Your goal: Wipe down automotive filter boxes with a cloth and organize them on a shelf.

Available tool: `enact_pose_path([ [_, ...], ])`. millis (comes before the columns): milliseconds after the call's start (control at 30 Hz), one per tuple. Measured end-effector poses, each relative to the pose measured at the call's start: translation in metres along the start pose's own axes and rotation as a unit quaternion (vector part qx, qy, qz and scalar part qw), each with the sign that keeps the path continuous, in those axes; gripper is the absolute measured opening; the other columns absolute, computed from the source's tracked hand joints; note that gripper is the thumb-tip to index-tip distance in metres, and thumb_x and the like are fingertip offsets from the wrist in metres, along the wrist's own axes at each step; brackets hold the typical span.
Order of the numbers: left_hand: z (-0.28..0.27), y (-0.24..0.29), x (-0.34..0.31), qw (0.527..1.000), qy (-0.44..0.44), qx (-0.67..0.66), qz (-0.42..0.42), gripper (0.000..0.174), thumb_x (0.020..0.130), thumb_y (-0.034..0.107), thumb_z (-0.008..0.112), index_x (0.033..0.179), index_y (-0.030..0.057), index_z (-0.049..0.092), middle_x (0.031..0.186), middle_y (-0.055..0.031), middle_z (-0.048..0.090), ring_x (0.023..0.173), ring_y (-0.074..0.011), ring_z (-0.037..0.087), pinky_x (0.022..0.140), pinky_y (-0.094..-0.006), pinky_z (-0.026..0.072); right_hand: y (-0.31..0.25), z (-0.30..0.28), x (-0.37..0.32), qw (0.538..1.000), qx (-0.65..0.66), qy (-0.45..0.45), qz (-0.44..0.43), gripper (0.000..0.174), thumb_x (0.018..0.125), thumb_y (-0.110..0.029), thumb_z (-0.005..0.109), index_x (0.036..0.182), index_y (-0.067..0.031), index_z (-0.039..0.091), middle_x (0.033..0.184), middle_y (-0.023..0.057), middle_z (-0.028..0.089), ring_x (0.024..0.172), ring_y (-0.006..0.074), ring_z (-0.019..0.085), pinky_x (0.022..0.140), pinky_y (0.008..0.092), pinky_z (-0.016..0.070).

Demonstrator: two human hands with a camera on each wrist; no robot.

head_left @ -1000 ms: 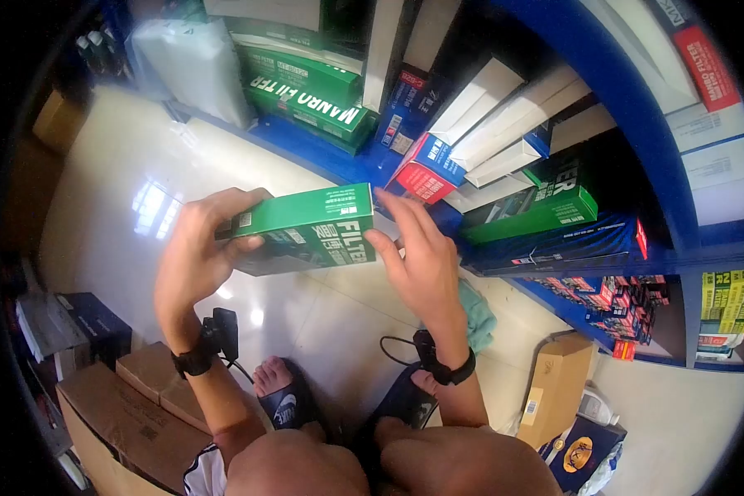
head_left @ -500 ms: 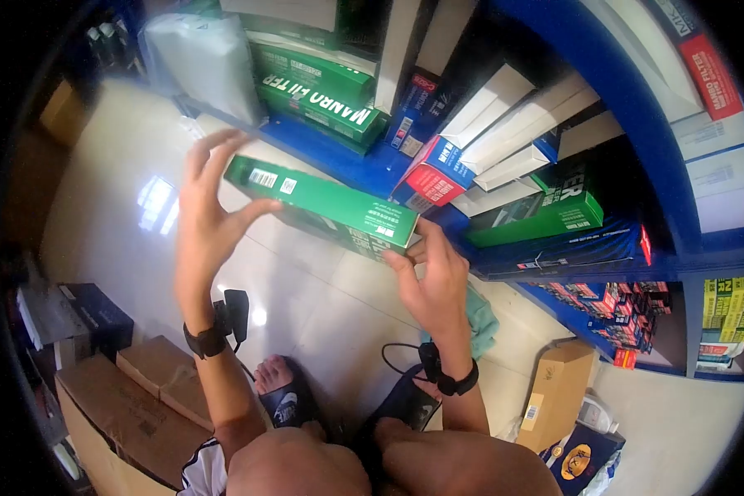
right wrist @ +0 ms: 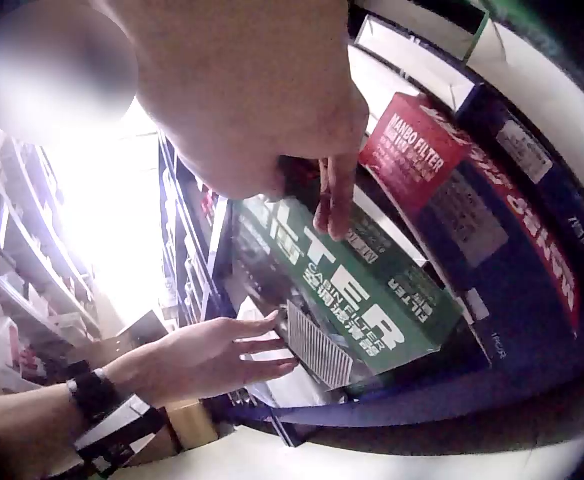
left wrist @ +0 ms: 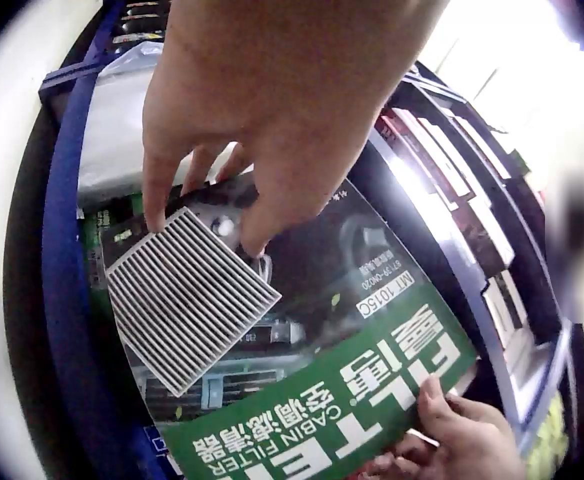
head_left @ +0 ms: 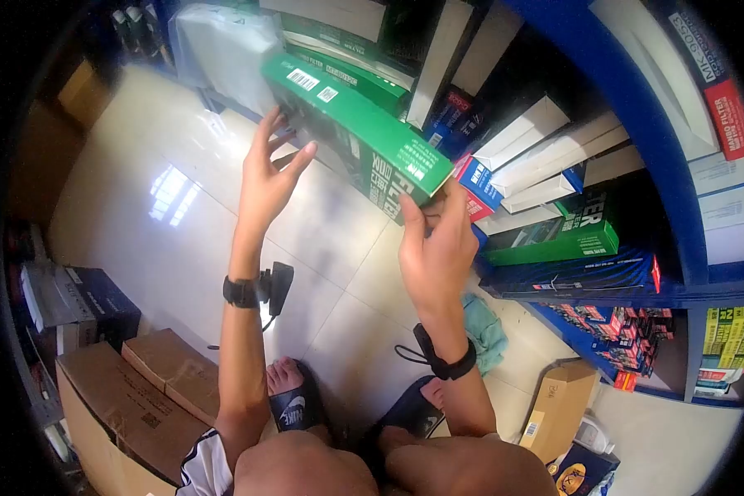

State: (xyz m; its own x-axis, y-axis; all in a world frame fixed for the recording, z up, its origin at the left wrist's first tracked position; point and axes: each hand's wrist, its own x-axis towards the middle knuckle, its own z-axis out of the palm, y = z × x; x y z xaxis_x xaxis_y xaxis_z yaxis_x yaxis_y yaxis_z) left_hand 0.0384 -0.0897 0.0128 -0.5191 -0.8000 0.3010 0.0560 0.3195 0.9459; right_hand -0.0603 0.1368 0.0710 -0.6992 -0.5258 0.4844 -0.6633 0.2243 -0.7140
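Note:
A green cabin filter box [head_left: 360, 124] hangs tilted in front of the shelf, its barcoded narrow side up. My right hand [head_left: 438, 244] grips its near right end, thumb on the printed face and fingers behind. The left hand [head_left: 266, 178] has its fingers spread beside the far left end, below the barcodes. In the left wrist view those fingertips lie at the face, by the picture of a pleated filter [left wrist: 192, 300]. On the same face, large white lettering [left wrist: 372, 400] runs along the green band.
Behind the box, a blue shelf [head_left: 694, 182] holds green boxes [head_left: 554, 240], a red and blue box [head_left: 479, 186], white-sided boxes [head_left: 521, 132] and a white plastic bag [head_left: 227, 50]. Brown cartons [head_left: 132, 405] stand at left. A teal cloth [head_left: 484, 331] lies on the floor near a cardboard box [head_left: 558, 405].
The box has moved forward and up toward the shelf and turned, bringing its barcoded side up. The left hand has loosened its grip and reaches farther forward; the right hand now grips the near end.

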Motion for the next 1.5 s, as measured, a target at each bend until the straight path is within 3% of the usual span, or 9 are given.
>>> enact_pose_path([
  [500, 0.019, -0.050, 0.032, 1.000, -0.016, -0.001, -0.022, 0.074, 0.095, 0.018, 0.086, 0.153, 0.0027, 0.042, 0.150, -0.0222, 0.055, 0.142, -0.0343, 0.056, 0.102, -0.0441, 0.0629, 0.006, 0.029, 0.017, 0.983, -0.176, 0.012, 0.048, 0.043, 0.103, -0.008, 0.068, 0.141, 0.0028, 0.051, 0.120, 0.0312, 0.071, 0.108, 0.0497, 0.071, 0.087, 0.0577, 0.0574],
  [700, 0.019, -0.048, 0.041, 0.999, -0.031, 0.038, 0.006, 0.073, 0.095, 0.015, 0.086, 0.150, 0.0011, 0.040, 0.148, -0.0219, 0.055, 0.144, -0.0349, 0.055, 0.102, -0.0445, 0.0632, 0.000, 0.028, 0.021, 0.981, -0.132, -0.012, 0.143, 0.063, 0.104, -0.003, 0.063, 0.161, 0.0032, 0.036, 0.139, 0.0369, 0.064, 0.121, 0.0533, 0.066, 0.097, 0.0557, 0.0563],
  [767, 0.019, -0.052, 0.043, 0.998, -0.045, 0.021, 0.024, 0.073, 0.095, 0.014, 0.086, 0.149, 0.0003, 0.039, 0.146, -0.0206, 0.056, 0.140, -0.0351, 0.057, 0.102, -0.0443, 0.0634, 0.006, 0.031, 0.016, 0.991, -0.109, 0.039, 0.069, 0.072, 0.103, -0.003, 0.064, 0.167, -0.0038, 0.030, 0.137, 0.0332, 0.067, 0.105, 0.0435, 0.076, 0.088, 0.0498, 0.0577],
  [900, 0.020, -0.064, 0.043, 0.998, -0.049, 0.018, 0.019, 0.080, 0.095, 0.013, 0.086, 0.154, 0.0009, 0.035, 0.144, -0.0199, 0.058, 0.136, -0.0338, 0.060, 0.100, -0.0443, 0.0638, 0.008, 0.029, 0.016, 0.985, -0.151, 0.071, -0.047, 0.071, 0.103, -0.001, 0.064, 0.167, -0.0065, 0.033, 0.150, 0.0337, 0.059, 0.108, 0.0442, 0.076, 0.089, 0.0464, 0.0606],
  [967, 0.023, -0.059, 0.040, 0.999, -0.009, 0.015, 0.036, 0.071, 0.092, 0.015, 0.088, 0.145, -0.0036, 0.045, 0.139, -0.0231, 0.064, 0.123, -0.0333, 0.068, 0.094, -0.0406, 0.0635, 0.003, 0.021, 0.014, 0.986, -0.164, 0.006, 0.013, 0.069, 0.102, 0.003, 0.063, 0.165, -0.0048, 0.036, 0.161, 0.0336, 0.048, 0.143, 0.0473, 0.055, 0.100, 0.0483, 0.0607],
  [1067, 0.020, -0.058, 0.043, 0.998, -0.047, 0.025, 0.033, 0.068, 0.092, 0.016, 0.088, 0.144, -0.0034, 0.050, 0.136, -0.0211, 0.067, 0.120, -0.0318, 0.069, 0.093, -0.0401, 0.0631, 0.015, 0.024, 0.011, 0.987, -0.138, 0.053, -0.056, 0.065, 0.099, 0.005, 0.067, 0.160, -0.0066, 0.048, 0.162, 0.0325, 0.049, 0.115, 0.0416, 0.076, 0.080, 0.0363, 0.0650],
  [1200, 0.022, -0.051, 0.039, 0.999, -0.026, 0.031, 0.023, 0.063, 0.093, 0.019, 0.088, 0.142, -0.0020, 0.054, 0.133, -0.0187, 0.069, 0.118, -0.0305, 0.070, 0.093, -0.0395, 0.0632, 0.017, 0.023, 0.012, 0.981, -0.150, 0.066, -0.101, 0.063, 0.100, 0.006, 0.063, 0.159, -0.0077, 0.049, 0.165, 0.0324, 0.044, 0.137, 0.0459, 0.061, 0.090, 0.0445, 0.0638],
  [1367, 0.022, -0.066, 0.046, 0.997, -0.057, 0.043, 0.002, 0.056, 0.098, 0.023, 0.085, 0.139, -0.0039, 0.058, 0.130, -0.0134, 0.069, 0.121, -0.0225, 0.067, 0.087, -0.0335, 0.0621, 0.013, 0.013, 0.025, 0.948, -0.214, 0.126, -0.201, 0.061, 0.096, 0.009, 0.066, 0.153, -0.0110, 0.060, 0.154, 0.0273, 0.060, 0.118, 0.0381, 0.075, 0.081, 0.0384, 0.0626],
  [1500, 0.028, -0.056, 0.042, 0.995, -0.042, 0.093, 0.008, 0.047, 0.099, 0.025, 0.083, 0.130, -0.0024, 0.061, 0.122, -0.0108, 0.070, 0.110, -0.0194, 0.070, 0.084, -0.0330, 0.0602, 0.028, 0.011, 0.027, 0.946, -0.269, 0.098, -0.154, 0.044, 0.094, 0.006, 0.068, 0.134, -0.0114, 0.074, 0.144, 0.0048, 0.072, 0.109, 0.0251, 0.078, 0.074, 0.0332, 0.0630],
])
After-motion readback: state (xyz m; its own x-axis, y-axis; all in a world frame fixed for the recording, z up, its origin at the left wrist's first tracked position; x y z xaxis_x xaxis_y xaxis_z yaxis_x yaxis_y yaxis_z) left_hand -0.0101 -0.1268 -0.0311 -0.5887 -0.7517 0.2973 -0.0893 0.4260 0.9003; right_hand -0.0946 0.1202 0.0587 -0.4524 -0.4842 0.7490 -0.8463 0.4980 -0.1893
